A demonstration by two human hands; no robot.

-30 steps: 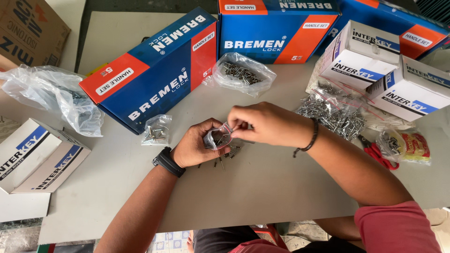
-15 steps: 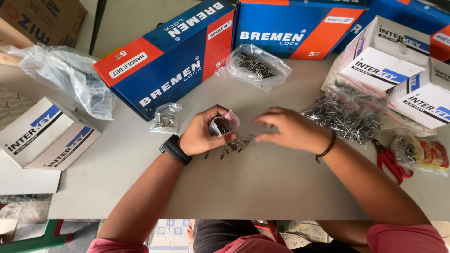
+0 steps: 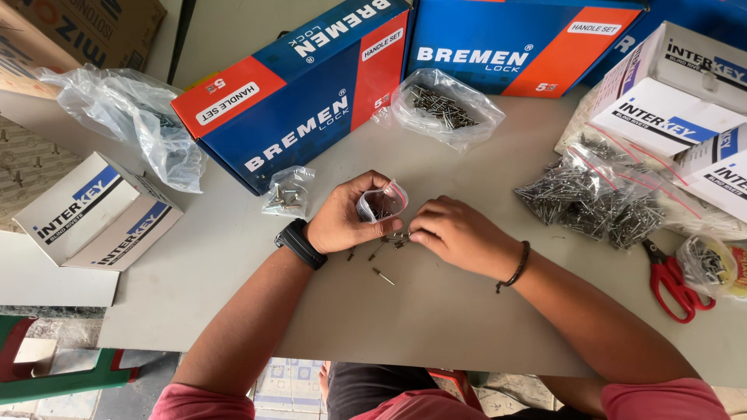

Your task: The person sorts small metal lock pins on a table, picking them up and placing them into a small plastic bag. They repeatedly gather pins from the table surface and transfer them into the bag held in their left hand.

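My left hand (image 3: pixel 348 214) holds a small clear zip bag (image 3: pixel 381 204) open, mouth facing right, just above the grey table (image 3: pixel 233 264). My right hand (image 3: pixel 455 233) rests fingers-down on a little cluster of loose rivets (image 3: pixel 393 239) lying beside the bag. Its fingertips pinch at those rivets, and I cannot see whether any are between them. One rivet (image 3: pixel 383 276) lies apart, nearer to me. A second small bag of screws (image 3: pixel 286 192) sits just left of my left hand.
Two long blue-and-orange boxes (image 3: pixel 303 93) stand at the back with a bag of screws (image 3: pixel 445 109) between them. White rivet boxes (image 3: pixel 97 214) lie left and right. A big pile of rivets (image 3: pixel 595 198) and red scissors (image 3: pixel 671 281) are at the right. Crumpled plastic (image 3: pixel 132 117) lies left.
My right hand has come down from the bag's mouth to the loose rivets on the table. My left hand keeps the small bag, now lower and tilted toward the right.
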